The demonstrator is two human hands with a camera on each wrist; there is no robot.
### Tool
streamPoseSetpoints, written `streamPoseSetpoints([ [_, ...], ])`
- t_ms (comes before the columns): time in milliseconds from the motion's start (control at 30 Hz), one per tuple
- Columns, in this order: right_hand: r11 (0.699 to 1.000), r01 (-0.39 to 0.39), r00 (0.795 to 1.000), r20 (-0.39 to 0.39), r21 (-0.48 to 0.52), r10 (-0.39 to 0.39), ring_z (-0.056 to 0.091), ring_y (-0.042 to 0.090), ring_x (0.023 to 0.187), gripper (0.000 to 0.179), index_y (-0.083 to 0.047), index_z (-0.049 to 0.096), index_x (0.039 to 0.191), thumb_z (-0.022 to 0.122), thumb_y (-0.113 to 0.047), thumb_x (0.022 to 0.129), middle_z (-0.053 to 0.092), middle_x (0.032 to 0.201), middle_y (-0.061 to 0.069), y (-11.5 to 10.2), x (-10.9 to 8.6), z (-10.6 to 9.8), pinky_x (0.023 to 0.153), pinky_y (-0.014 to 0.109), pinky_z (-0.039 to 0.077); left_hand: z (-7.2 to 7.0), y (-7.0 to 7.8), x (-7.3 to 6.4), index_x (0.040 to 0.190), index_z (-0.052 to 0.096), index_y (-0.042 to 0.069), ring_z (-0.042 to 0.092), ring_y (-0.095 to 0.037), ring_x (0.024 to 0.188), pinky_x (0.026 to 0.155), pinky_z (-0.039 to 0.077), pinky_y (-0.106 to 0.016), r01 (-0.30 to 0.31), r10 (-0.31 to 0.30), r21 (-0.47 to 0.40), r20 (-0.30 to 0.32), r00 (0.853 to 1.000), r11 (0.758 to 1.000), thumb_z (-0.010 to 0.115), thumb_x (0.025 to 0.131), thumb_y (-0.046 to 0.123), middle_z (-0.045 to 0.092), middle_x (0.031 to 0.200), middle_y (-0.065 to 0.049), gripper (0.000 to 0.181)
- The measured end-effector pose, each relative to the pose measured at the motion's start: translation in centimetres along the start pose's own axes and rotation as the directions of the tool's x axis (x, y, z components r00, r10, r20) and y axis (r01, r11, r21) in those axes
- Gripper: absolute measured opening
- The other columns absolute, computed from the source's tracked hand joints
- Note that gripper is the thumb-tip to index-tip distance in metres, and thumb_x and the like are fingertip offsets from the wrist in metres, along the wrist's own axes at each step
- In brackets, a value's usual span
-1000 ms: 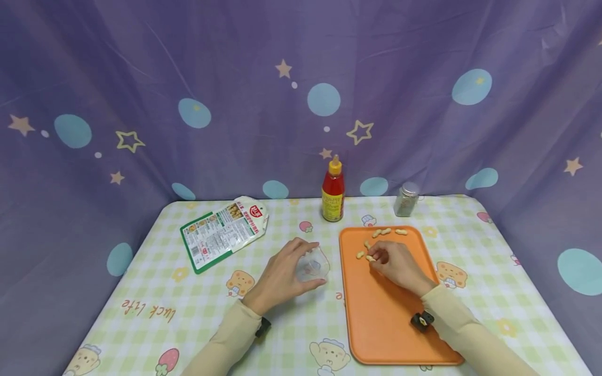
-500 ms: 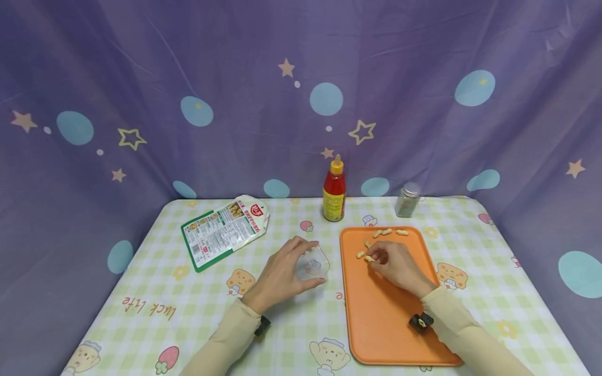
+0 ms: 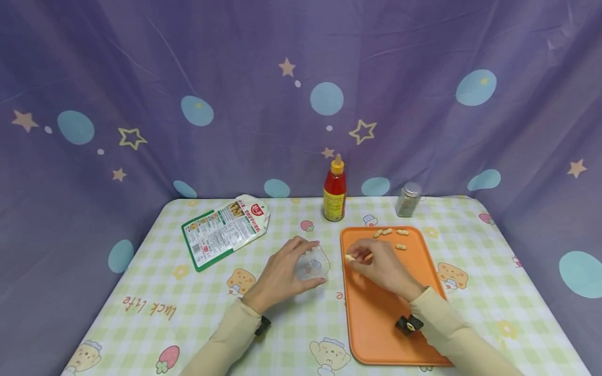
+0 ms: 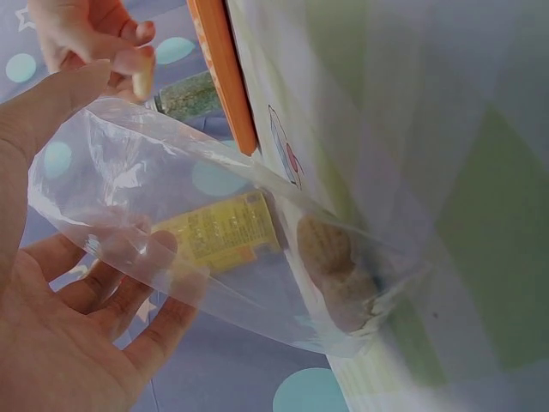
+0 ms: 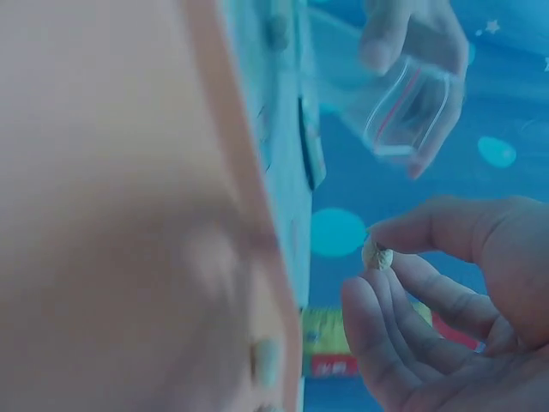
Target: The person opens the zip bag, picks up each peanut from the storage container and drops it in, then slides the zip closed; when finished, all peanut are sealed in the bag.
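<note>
My left hand (image 3: 277,277) holds a clear zip bag (image 3: 312,266), its thumb and fingers spread round the mouth so that it gapes. In the left wrist view a peanut (image 4: 334,270) lies at the bottom of the bag. My right hand (image 3: 383,266) is over the left edge of the orange tray (image 3: 381,334), to the right of the bag. Between its thumb and fingertips it pinches another peanut (image 5: 376,254). Several peanuts (image 3: 401,247) lie at the far end of the tray, and the right hand covers part of that area.
A red sauce bottle (image 3: 334,193) with a yellow cap stands behind the tray's left corner. At the back right is a small glass jar (image 3: 407,200). A white and green food packet (image 3: 226,232) lies at the left on the checked cloth (image 3: 197,308).
My right hand has moved left across the tray toward the bag, carrying a peanut. A peanut that it covered on the tray now shows. The left hand keeps its place with the bag.
</note>
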State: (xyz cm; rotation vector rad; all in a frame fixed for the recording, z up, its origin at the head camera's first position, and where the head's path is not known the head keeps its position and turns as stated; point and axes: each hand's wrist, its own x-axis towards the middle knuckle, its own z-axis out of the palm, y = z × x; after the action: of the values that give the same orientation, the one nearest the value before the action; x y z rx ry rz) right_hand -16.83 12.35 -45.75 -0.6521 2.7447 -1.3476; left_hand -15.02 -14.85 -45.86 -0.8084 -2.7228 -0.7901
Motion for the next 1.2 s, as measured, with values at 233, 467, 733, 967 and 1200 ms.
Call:
streamPoseSetpoints([
  [233,0.998,0.028,0.999,0.037,0.061,-0.030,0.066,0.009,0.083,0.017,-0.014,0.076,0.106,0.078,-0.007,0.090,0.072,0.097,-0.001,-2.1,0.5,1.0,0.075,0.025,0.059,0.1,0.0,0.0,0.144,0.060,0.019,0.063,-0.015,0.114,0.093,0.058,-0.034,-0.017,0.017,0.008,-0.015,1.000,1.000,0.088,0.079,0.053,0.063,0.128,0.003,0.078],
  [467,0.994,0.054,0.997,0.055,0.099,-0.059,0.067,0.009,0.085,0.017,-0.017,0.076,0.107,0.078,-0.011,0.092,0.073,0.099,-0.002,-3.2,0.9,1.9,0.075,0.024,0.059,0.0,0.0,0.0,0.144,0.060,0.014,0.065,-0.021,0.113,0.090,0.059,-0.037,-0.030,0.030,-0.021,-0.023,0.999,0.999,0.090,0.079,0.048,0.064,0.128,-0.002,0.079],
  [733,0.992,0.062,0.995,0.074,0.107,-0.070,0.067,0.009,0.087,0.016,-0.017,0.076,0.109,0.077,-0.013,0.093,0.073,0.100,-0.003,-3.8,1.1,2.2,0.076,0.024,0.059,-0.1,0.1,0.0,0.143,0.061,0.014,0.064,-0.019,0.116,0.094,0.058,-0.038,-0.027,0.026,-0.015,-0.012,1.000,1.000,0.090,0.078,0.049,0.065,0.129,-0.004,0.080],
  [967,0.993,0.052,0.995,0.084,0.104,-0.061,0.068,0.009,0.086,0.016,-0.017,0.075,0.109,0.077,-0.013,0.093,0.073,0.099,-0.003,-3.9,1.1,2.3,0.076,0.024,0.059,0.0,0.1,0.0,0.143,0.061,0.015,0.062,-0.014,0.116,0.094,0.058,-0.037,-0.024,0.024,0.007,-0.012,1.000,1.000,0.091,0.078,0.049,0.065,0.128,-0.003,0.079],
  [1200,0.992,0.055,0.995,0.080,0.115,-0.064,0.068,0.011,0.086,0.015,-0.014,0.076,0.108,0.077,-0.012,0.093,0.074,0.098,-0.002,-3.2,1.1,2.2,0.076,0.024,0.059,0.0,0.2,0.0,0.144,0.060,0.014,0.062,-0.016,0.113,0.092,0.058,-0.035,-0.020,0.020,0.008,0.001,1.000,1.000,0.090,0.078,0.049,0.064,0.127,-0.003,0.080],
])
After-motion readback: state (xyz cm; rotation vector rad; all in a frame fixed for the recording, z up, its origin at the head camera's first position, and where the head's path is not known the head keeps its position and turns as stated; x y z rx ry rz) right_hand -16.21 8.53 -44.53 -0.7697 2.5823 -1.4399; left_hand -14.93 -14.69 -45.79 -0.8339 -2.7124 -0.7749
